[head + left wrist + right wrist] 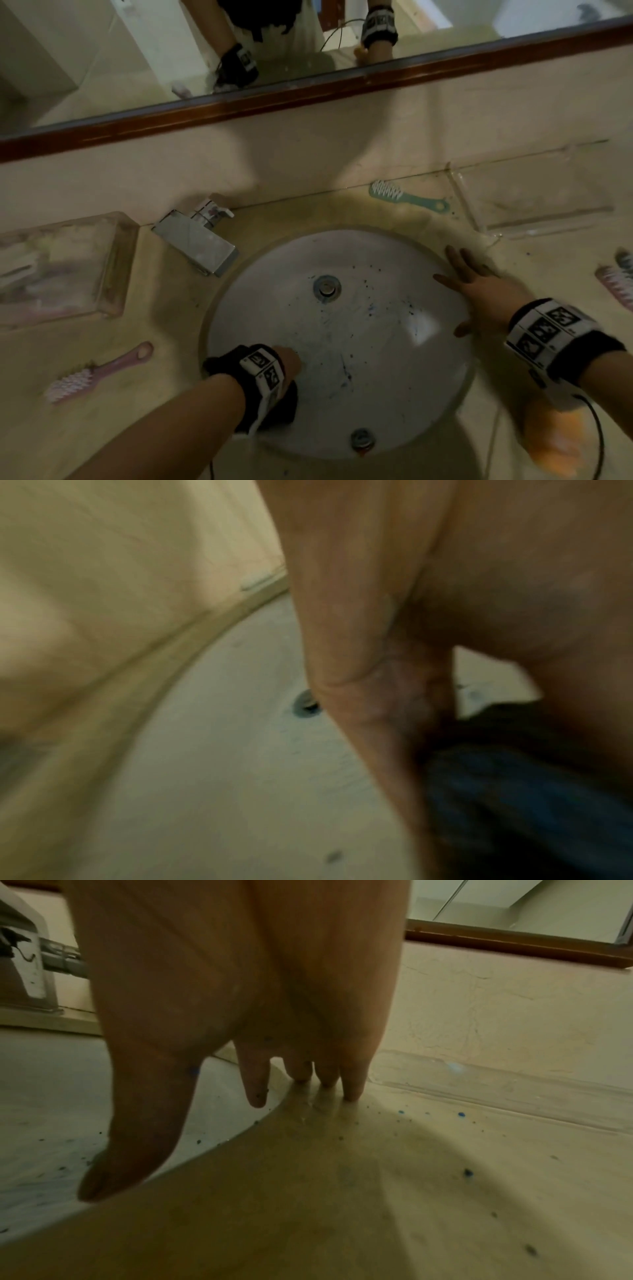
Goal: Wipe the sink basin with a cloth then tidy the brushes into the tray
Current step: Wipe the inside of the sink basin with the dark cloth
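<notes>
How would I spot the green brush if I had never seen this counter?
Start at the round sink basin and look past its far rim, toward the wall under the mirror. The green brush lies flat there beside a clear tray. The other brushes are pink.

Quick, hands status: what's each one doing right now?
Left hand: down in the sink basin, gripping the dark cloth.
Right hand: open, fingers spread flat on the basin rim, holding nothing.
</notes>
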`<state>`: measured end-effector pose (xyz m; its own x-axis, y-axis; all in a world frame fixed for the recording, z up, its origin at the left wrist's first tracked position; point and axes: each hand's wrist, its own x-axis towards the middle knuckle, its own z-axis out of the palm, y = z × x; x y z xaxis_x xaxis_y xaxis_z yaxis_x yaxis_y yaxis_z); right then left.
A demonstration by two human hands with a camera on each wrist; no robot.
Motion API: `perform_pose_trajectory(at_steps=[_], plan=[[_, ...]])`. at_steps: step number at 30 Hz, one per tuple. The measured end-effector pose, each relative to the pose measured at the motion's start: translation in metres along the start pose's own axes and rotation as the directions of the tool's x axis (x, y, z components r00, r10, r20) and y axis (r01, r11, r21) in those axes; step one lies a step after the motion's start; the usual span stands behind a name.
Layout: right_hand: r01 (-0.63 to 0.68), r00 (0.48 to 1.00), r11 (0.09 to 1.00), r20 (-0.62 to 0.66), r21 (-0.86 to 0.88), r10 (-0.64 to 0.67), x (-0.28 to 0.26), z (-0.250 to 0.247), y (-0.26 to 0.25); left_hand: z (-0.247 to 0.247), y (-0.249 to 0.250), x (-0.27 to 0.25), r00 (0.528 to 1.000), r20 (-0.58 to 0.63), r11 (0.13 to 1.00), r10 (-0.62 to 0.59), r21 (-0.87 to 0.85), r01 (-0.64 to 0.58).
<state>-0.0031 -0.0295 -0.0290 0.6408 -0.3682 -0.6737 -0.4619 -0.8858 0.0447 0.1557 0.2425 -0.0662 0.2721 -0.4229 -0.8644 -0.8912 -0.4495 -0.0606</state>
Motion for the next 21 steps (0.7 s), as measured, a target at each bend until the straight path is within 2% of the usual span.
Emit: perform_pose_trajectory(at_steps=[2, 6, 11, 15, 18, 19, 21], plan=[[0.018, 1.0, 0.999, -0.002, 0.03, -0.018, 0.001, 0.001, 0.002, 0.003, -0.019, 0.008, 0.996, -0.007, 0.994, -0.086, 0.059, 0.087], [0.043, 0.999, 0.999, -0.004, 0.011, -0.043, 0.005, 0.001, 0.005, 0.015, -0.041, 0.03, 0.995, 0.06, 0.989, -0.081, 0.132, 0.072], [0.059, 0.998, 0.998, -0.001, 0.029, -0.059, 0.009, 0.002, 0.011, 0.015, -0.03, 0.052, 0.991, 0.051, 0.993, -0.12, 0.014, 0.119], [0.072, 0.997, 0.997, 0.014, 0.03, -0.073, 0.01, 0.0, 0.014, 0.007, -0.021, 0.055, 0.991, -0.031, 0.987, -0.132, -0.094, 0.129], [0.081, 0.997, 0.997, 0.013, 0.011, -0.081, 0.011, 0.0, 0.013, 0.001, -0.032, 0.054, 0.995, 0.037, 0.964, -0.092, -0.247, 0.098], [0.08, 0.997, 0.997, 0.011, 0.009, -0.08, 0.011, 0.001, 0.012, -0.004, -0.037, 0.051, 0.994, 0.04, 0.953, -0.101, -0.282, 0.108], [0.071, 0.997, 0.997, 0.022, -0.013, -0.071, 0.01, 0.0, 0.011, -0.016, -0.048, 0.052, 0.981, -0.037, 0.943, -0.191, -0.284, 0.172]])
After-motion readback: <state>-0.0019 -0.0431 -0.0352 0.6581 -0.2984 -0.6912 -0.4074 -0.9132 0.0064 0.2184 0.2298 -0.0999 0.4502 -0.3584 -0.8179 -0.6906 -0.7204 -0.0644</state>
